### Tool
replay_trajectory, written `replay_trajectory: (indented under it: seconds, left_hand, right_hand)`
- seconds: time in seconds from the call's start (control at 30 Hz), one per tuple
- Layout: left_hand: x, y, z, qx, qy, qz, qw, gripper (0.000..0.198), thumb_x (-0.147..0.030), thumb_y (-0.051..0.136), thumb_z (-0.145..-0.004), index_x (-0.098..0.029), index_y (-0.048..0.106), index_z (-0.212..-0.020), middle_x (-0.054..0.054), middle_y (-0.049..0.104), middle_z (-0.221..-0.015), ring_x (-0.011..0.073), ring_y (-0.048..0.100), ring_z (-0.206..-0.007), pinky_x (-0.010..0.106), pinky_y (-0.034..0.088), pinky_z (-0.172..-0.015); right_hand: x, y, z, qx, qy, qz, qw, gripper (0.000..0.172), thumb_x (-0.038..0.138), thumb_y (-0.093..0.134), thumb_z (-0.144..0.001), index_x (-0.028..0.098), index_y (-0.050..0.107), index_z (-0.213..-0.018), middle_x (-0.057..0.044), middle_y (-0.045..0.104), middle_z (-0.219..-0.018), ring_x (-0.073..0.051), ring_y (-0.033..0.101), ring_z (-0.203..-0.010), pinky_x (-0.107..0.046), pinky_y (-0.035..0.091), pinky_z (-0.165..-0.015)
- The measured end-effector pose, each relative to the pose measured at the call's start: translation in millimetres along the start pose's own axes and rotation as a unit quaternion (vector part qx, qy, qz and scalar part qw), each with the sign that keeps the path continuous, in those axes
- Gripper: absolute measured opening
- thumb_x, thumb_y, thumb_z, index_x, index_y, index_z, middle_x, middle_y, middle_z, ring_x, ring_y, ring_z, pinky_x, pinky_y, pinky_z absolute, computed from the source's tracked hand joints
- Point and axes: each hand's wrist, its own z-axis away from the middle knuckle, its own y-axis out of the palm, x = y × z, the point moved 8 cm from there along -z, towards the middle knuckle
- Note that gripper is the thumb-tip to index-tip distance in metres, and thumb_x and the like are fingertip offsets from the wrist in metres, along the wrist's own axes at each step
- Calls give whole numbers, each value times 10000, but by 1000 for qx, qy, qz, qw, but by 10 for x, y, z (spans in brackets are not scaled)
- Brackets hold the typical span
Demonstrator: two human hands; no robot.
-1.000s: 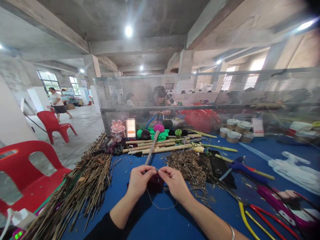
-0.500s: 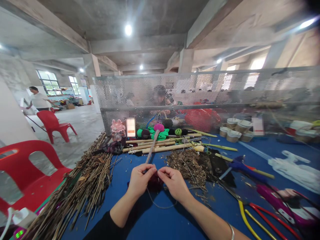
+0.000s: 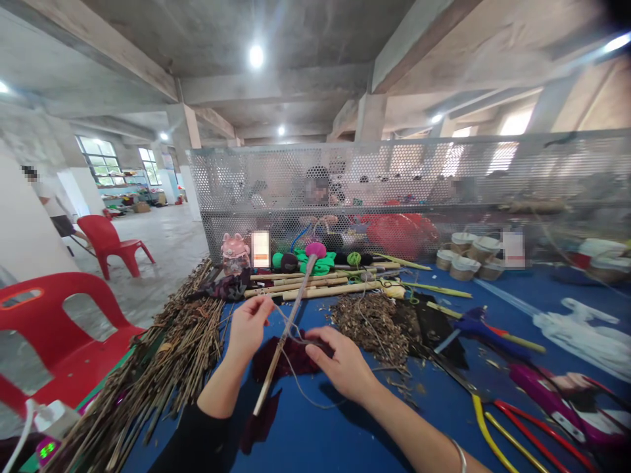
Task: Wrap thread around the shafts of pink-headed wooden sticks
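My left hand (image 3: 250,332) is closed in a pinch on a thin pale cord (image 3: 292,368), left of a slim stick (image 3: 273,374). Close to the stick's right side, my right hand (image 3: 340,361) has its fingers curled with the cord at the fingertips. The cord loops around the stick's middle and a slack length hangs below toward my right wrist. Bare wood shows at the stick's near end; pale wrapping covers its far part, which reaches a purple ball (image 3: 315,249). Dark red cloth (image 3: 263,361) lies under the stick on the blue table.
Dry twigs (image 3: 172,361) are heaped at left, wood scraps (image 3: 369,322) at right. Red-and-yellow-handled cutters (image 3: 486,399) and a purple tool (image 3: 547,401) lie front right. Yarn balls (image 3: 353,259) and rods (image 3: 325,293) sit before a perforated metal screen (image 3: 276,190). Red chairs (image 3: 93,315) stand left.
My hands have moved apart; the left went left and up, drawing the cord out in a loop. The stick's near end and more cloth now show. A person at far left has walked further left.
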Motion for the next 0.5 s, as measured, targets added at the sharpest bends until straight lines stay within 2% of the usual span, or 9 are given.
replay_trajectory:
  seconds: [0.07, 0.13, 0.2, 0.27, 0.37, 0.5]
  left_hand:
    - [-106, 235, 122, 88, 46, -86, 991, 210, -356, 569, -728, -159, 638, -711, 11, 577, -639, 116, 500, -583, 224, 400, -582]
    - [-229, 452, 283, 151, 108, -143, 972, 171, -310, 553, -743, -181, 650, -686, 29, 594, -721, 148, 529, -713, 257, 406, -699]
    - [-312, 576, 407, 176, 148, -171, 958, 165, -291, 541, -750, -196, 655, -676, 51, 583, -843, 177, 517, -839, 294, 389, -788]
    - [-337, 602, 453, 168, 158, -177, 957, 161, -276, 536, -753, -198, 651, -672, 68, 552, -965, 198, 483, -948, 329, 358, -861]
    - [-274, 540, 412, 136, 123, -132, 974, 147, -262, 537, -753, -179, 631, -677, 75, 532, -1035, 202, 467, -1010, 341, 328, -911]
    - [-26, 540, 348, 144, -10, 17, 989, 245, -366, 557, -742, -142, 625, -672, 81, 573, -962, 179, 534, -901, 281, 409, -795]
  right_hand:
    - [56, -92, 18, -56, -28, -3, 998, 453, 464, 539, -746, 197, 531, -1111, -97, 549, -1090, -258, 449, -1073, -379, 324, -932]
    - [59, -76, 22, -66, -24, -74, 995, 543, 462, 520, -766, 201, 412, -1230, -113, 477, -1203, -241, 413, -1127, -387, 301, -965]
    - [25, 88, 8, -7, 13, -191, 981, 508, 468, 488, -792, 204, 396, -1216, -101, 546, -1086, -196, 522, -964, -341, 407, -843]
    - [-4, 290, 12, 63, 65, -298, 950, 413, 496, 494, -781, 181, 484, -1049, -38, 590, -780, -134, 546, -668, -266, 447, -630]
    - [-49, 407, 27, 77, 126, -389, 909, 362, 513, 563, -722, 158, 496, -750, 48, 455, -526, -58, 392, -448, -183, 346, -449]
    - [-129, 395, 56, 56, 193, -440, 875, 358, 499, 602, -693, 161, 488, -724, 112, 271, -419, -21, 150, -353, -150, 110, -334]
